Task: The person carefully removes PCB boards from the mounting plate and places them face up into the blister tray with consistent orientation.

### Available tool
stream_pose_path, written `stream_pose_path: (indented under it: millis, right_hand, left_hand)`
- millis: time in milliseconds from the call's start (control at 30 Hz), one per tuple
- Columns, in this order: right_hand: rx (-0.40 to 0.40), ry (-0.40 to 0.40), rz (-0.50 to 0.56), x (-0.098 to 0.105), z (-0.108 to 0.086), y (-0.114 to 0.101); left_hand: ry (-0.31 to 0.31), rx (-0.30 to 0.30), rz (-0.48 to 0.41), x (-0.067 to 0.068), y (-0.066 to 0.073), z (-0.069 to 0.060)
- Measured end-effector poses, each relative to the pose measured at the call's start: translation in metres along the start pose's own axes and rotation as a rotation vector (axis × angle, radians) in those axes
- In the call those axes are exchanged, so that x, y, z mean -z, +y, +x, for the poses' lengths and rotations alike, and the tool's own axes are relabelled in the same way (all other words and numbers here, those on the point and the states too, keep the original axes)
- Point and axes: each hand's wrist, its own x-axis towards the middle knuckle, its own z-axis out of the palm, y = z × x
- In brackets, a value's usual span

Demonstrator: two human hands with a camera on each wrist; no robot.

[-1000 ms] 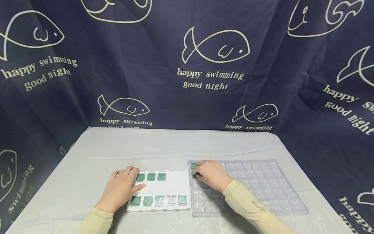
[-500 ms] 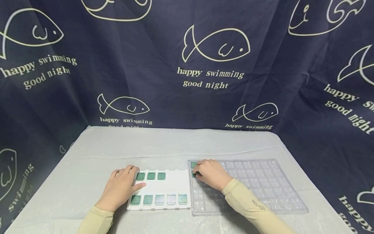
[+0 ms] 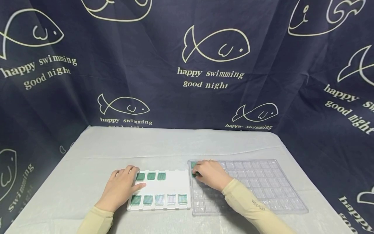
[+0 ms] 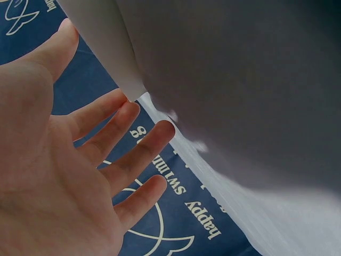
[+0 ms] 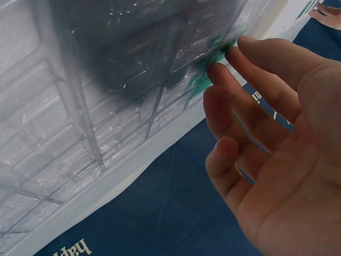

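Note:
My left hand [image 3: 117,188] lies across the left edge of a white board [image 3: 168,186], its thumb stretched over the top. In the left wrist view the fingers [image 4: 141,149] are spread and fairly straight, some tips touching the board's edge. Small green perforated circuit boards sit on it in two rows: three [image 3: 151,176] at the back, several [image 3: 159,199] at the front. My right hand [image 3: 211,174] pinches another green circuit board [image 5: 219,54] between thumb and forefinger, at the second cell of the clear tray's left column. The fingers partly hide it. Another circuit board [image 3: 193,165] occupies the corner cell behind.
The clear plastic tray [image 3: 263,183], divided into many small cells, lies flat to the right of the white board, close beside it. Both are on a table with a pale cloth [image 3: 175,143]. A dark blue fish-print curtain [image 3: 163,65] surrounds the table's back and sides.

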Motion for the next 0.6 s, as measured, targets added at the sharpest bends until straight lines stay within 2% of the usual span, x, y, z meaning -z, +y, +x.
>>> stream_pose_path:
  millis: [333, 600]
  right_hand:
    - [0.004, 0.011, 0.006, 0.0008, -0.0004, -0.0011]
    - [0.018, 0.047, -0.027, 0.0042, 0.0026, -0.0043]
  left_hand:
    - [0.002, 0.0, 0.004, 0.0004, 0.0005, -0.0002]
    - [0.001, 0.002, 0.005, 0.0005, 0.0006, 0.0]
